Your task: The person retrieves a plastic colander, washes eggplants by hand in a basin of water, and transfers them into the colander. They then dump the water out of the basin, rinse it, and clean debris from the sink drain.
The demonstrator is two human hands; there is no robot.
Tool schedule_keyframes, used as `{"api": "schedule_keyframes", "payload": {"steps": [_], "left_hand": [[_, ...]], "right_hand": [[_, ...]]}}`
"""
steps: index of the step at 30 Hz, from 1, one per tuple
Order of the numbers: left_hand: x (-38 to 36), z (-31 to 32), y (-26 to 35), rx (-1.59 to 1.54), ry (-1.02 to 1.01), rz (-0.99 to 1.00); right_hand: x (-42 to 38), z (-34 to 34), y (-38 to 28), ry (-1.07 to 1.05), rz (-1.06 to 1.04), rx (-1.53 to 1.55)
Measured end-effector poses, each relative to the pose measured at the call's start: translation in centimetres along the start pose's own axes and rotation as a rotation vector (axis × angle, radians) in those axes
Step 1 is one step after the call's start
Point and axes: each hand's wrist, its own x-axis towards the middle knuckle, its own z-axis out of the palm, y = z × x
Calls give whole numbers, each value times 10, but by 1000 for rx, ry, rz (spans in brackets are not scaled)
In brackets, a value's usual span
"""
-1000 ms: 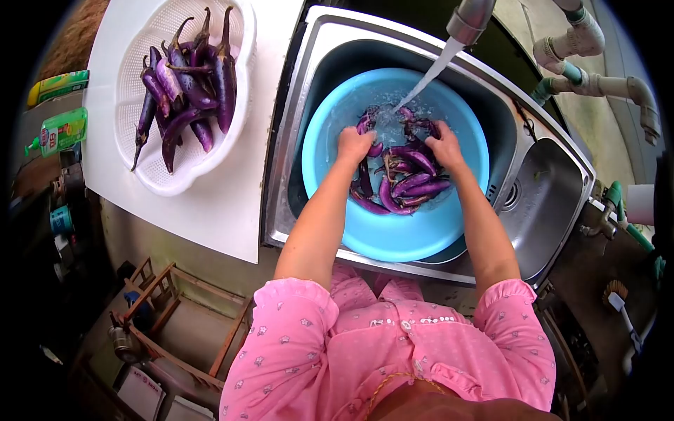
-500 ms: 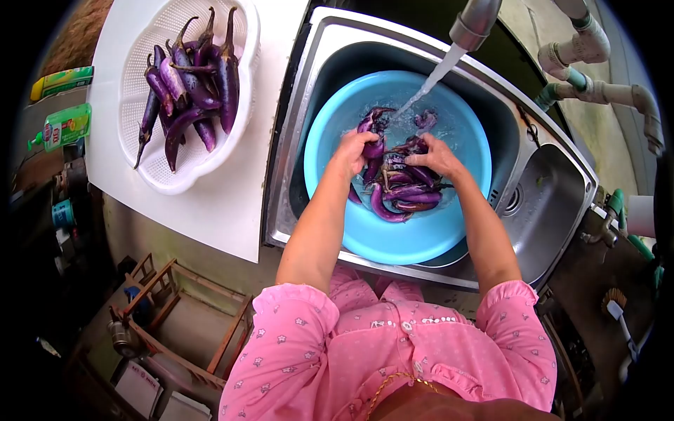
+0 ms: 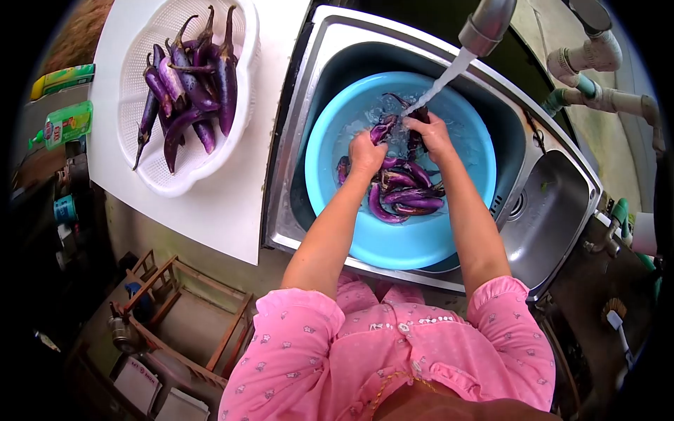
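Observation:
A light blue basin (image 3: pixel 400 251) of water sits in the sink, with several purple eggplants (image 3: pixel 408 191) lying in it. My left hand (image 3: pixel 365 153) is closed around an eggplant (image 3: pixel 383 128) at the basin's middle. Beside it, my right hand (image 3: pixel 437 139) is closed on a darker eggplant (image 3: pixel 415 142), near where the stream of water (image 3: pixel 449 70) falls from the faucet (image 3: pixel 484 29). Splashes and my fingers partly hide both held eggplants.
On the white counter (image 3: pixel 232 228) at left stands a white basket (image 3: pixel 184 184) holding several eggplants (image 3: pixel 189 84). A green soap bottle (image 3: pixel 67 126) is farther left. The metal sink (image 3: pixel 291 203) has a smaller basin (image 3: pixel 547 224) at right. Pipes (image 3: pixel 597 56) run along the upper right.
Both hands have moved up toward the falling water and closer together. The right hand now grips a dark eggplant under the stream; the left hand has shifted slightly right.

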Motion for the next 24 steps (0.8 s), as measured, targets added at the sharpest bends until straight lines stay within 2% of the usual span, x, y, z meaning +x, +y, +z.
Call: {"api": "schedule_keyframes", "payload": {"steps": [2,4,5,7,9,10,12,14,17,18,20,21,22,23,24], "left_hand": [[-4,3,3,19,86,71],[-11,2,12,203,41,168],[-13,3,16,200,31,131],[-16,-3,24,184,37,104],[-27,-27,41,-253,129,210],[-36,-42,50,-329,83,259],[-56,-73,70,-597,2,236],[-67,-81,75,-756,-36,197],[-85,-103,97,-913,-116,248],[-90,-105,99,-945,-134,257],[-91,-104,101,-930,-128,258],[-96,-110,94,-928,-108,263],[-96,-116,91,-880,-130,203],[-87,-126,93,-834,-144,156],[-94,-154,103,-928,-125,133]], "right_hand": [[10,-2,23,31,-64,-66],[4,-7,28,225,-162,-424],[4,-5,23,321,-107,-716],[-12,-13,8,288,-152,-623],[-43,-13,-22,227,-279,-356],[-44,-22,-8,262,-574,-280],[-103,-17,-62,176,-722,-509],[-134,-14,-81,141,-858,-575],[-165,-3,-101,78,-877,-545],[-171,5,-108,72,-959,-551],[-157,9,-91,131,-870,-431],[-147,9,-83,151,-654,-439],[-143,12,-83,192,-667,-537],[-146,28,-102,124,-684,-371],[-164,47,-122,59,-669,-208]]}}
